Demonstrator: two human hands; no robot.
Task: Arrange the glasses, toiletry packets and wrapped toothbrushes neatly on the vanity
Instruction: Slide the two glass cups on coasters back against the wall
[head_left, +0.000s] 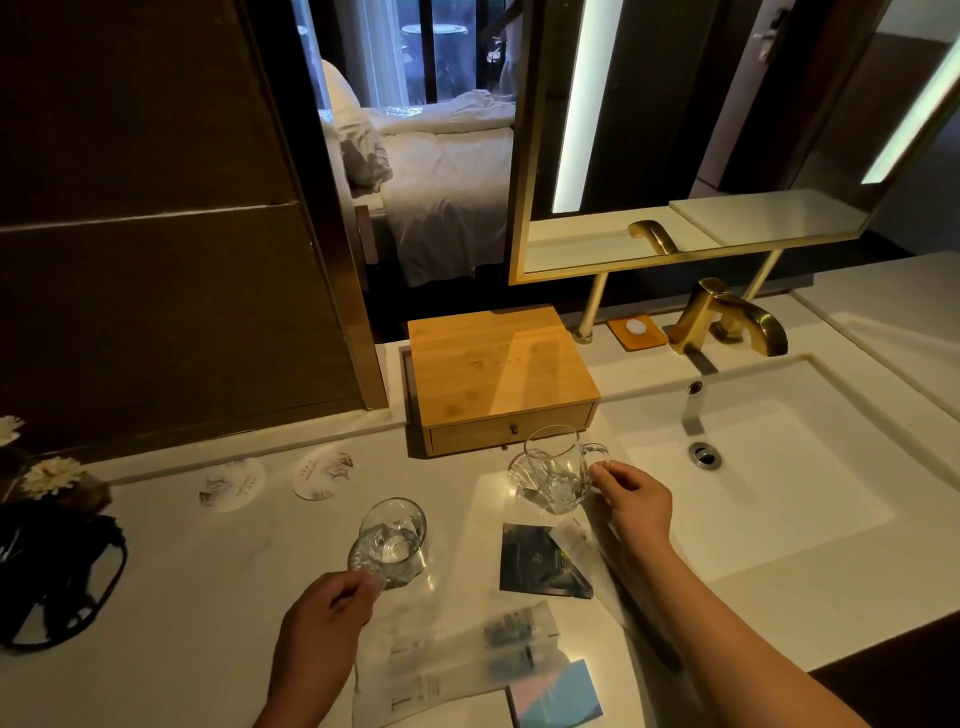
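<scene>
Left hand (324, 618) pinches the handle of a clear, empty glass mug (390, 540) at lower centre. Right hand (631, 501) grips the handle of a second clear mug (556, 470), tilted above the worktop (208, 597).

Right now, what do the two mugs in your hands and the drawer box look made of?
Both mugs, left and right, look like clear glass: see-through, with bright glints. The drawer box looks like pale wood, perhaps bamboo, satin finish, with visible grain.

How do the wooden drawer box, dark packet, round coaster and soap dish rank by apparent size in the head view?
1. wooden drawer box
2. dark packet
3. round coaster
4. soap dish, though it sits farther back, so its true size is unsure.
</scene>
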